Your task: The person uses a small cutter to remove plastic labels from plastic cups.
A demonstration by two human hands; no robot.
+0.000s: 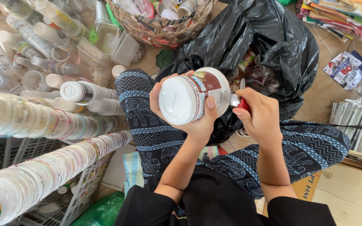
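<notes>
1. Above our lap, we are holding a white jar (193, 96) in our left hand (189, 119), grip wrapping it.
2. Our right hand (260, 117) is gripping what seems a red-handled blade (237, 100) against the jar's label.
3. Behind, a black bag (265, 37) is lying open.

A white plastic jar (193, 97) with a brown picture label lies tipped on its side in the middle, white lid on, lid facing near. A small red-handled cutter (237, 101) touches its right side.
</notes>
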